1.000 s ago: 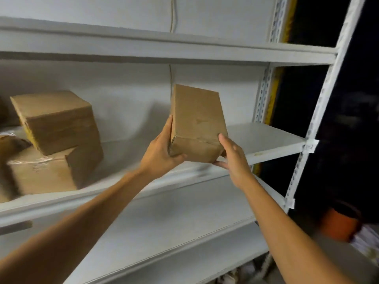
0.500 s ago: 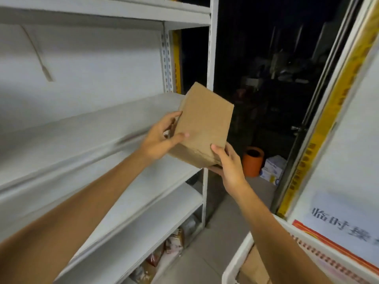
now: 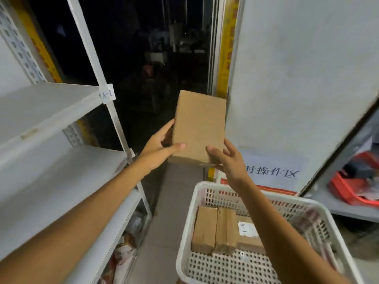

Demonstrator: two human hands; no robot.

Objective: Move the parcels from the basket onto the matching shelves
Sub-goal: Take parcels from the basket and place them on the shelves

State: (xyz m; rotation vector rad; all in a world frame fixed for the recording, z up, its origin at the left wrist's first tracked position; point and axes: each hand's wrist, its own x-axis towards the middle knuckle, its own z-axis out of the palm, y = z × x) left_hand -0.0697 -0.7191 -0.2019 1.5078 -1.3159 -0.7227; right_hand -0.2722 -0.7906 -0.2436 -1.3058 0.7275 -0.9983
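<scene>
Holding the parcel (image 3: 199, 128) upright in mid-air, I have it between the shelves (image 3: 47, 103) on the left and the white panel (image 3: 287, 78) on the right, above and beyond the far rim of the basket (image 3: 184, 232). My left hand (image 3: 160, 148) grips its lower left edge, thumb across the near face and fingers tucked behind. My right hand (image 3: 229, 160) pinches the lower right corner, thumb on the face, the other fingers spread loosely along the side.

Both grips sit low on a tall box, so I think the top could tip away from me if I swing it fast. The right hand's hold looks the weaker one, and a slip there would drop the box onto the floor beside the basket.

The face toward me is plain cardboard with no mark I can read. The post tag (image 3: 107, 93) seems to read A-1, so shelving without turning the box to find its label risks the wrong shelf. More parcels (image 3: 215, 228) lie in the basket, one bearing a white label (image 3: 247, 228) too blurred to read.

The box's far right corner sits just beside the panel's edge and could knock it.
</scene>
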